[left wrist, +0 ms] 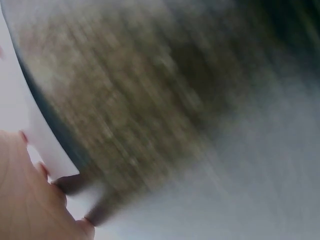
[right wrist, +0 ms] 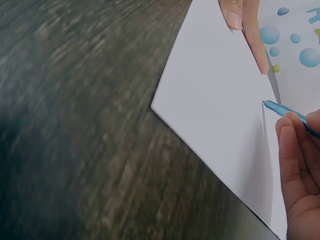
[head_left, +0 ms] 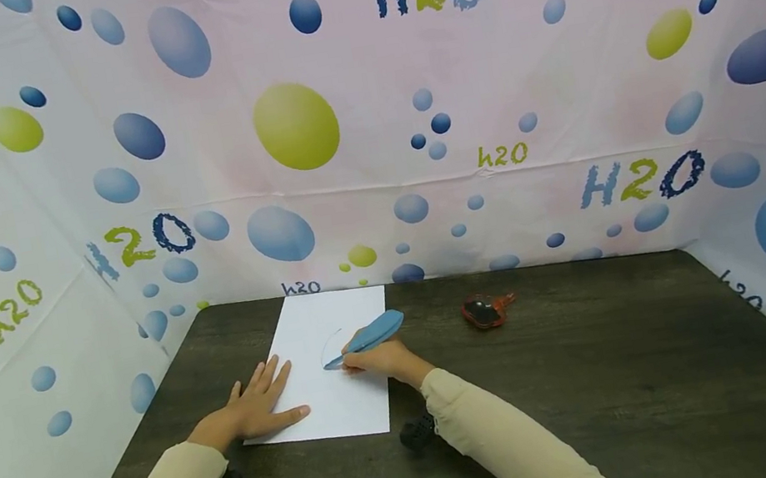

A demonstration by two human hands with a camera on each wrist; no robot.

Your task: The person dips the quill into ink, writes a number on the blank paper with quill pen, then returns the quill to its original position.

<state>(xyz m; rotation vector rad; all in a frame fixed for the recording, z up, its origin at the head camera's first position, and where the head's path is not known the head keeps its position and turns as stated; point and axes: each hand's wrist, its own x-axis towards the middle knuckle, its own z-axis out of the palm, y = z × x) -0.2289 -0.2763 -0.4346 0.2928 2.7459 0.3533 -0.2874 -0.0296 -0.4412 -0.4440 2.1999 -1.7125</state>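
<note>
A white sheet of paper (head_left: pixel 343 410) lies on the dark wooden table. My left hand (head_left: pixel 254 404) rests on its left edge, fingers spread. My right hand (head_left: pixel 390 360) pinches a blue feather pen (head_left: pixel 377 330), its tip down at the middle of the sheet. A thin curved line shows on the paper above the tip. In the right wrist view the pen's blue barrel (right wrist: pixel 285 111) sits between thumb and fingers, with the tip at the paper (right wrist: pixel 215 85). The left wrist view shows only part of the left hand (left wrist: pixel 35 195), at the lower left.
A small orange-red object with a dark glossy top (head_left: pixel 486 310) lies on the table (head_left: pixel 603 371), right of the paper. A cloth backdrop (head_left: pixel 354 66) with blue and green dots and H2O lettering hangs behind the table and down both sides.
</note>
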